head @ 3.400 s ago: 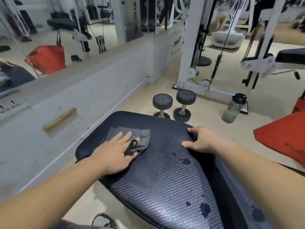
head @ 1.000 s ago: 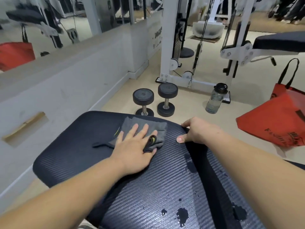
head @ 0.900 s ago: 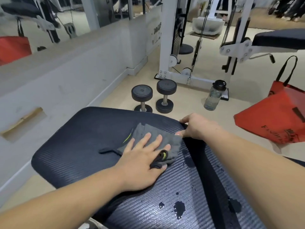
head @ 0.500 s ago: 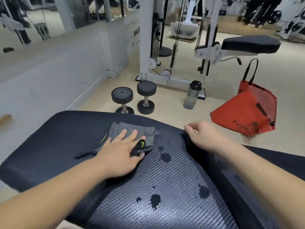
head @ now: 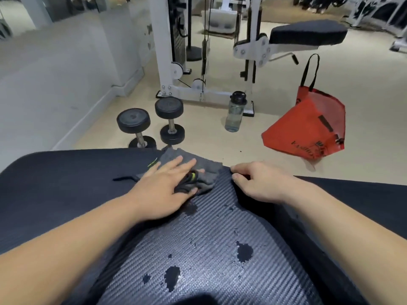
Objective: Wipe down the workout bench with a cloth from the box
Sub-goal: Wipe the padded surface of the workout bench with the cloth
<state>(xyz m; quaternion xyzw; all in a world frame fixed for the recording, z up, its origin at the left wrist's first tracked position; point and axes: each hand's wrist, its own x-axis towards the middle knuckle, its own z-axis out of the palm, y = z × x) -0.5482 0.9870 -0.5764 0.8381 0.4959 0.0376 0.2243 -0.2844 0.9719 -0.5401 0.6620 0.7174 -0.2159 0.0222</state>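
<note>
Your left hand (head: 164,190) lies flat, fingers spread, pressing the grey cloth (head: 199,167) onto the counter (head: 55,186); that grip is an open palm pinning the fabric, not a closed fist, with a dark loop and a yellow-green tag bunched under your fingers. The cloth sits at the counter's far edge, one corner lapping slightly over it. What matters next: the wet patches (head: 244,252) lie nearer to you than the cloth, down the ribbed centre of the padding, the closest dark spot just beside your left palm. So the stroke probably has to pull back toward your body. Your right hand (head: 258,182) is just beside the cloth, fingers curled over the far edge, holding nothing else. The cloth looks soft and crumpled, folded on itself, likely to bunch under a hard drag.
</note>
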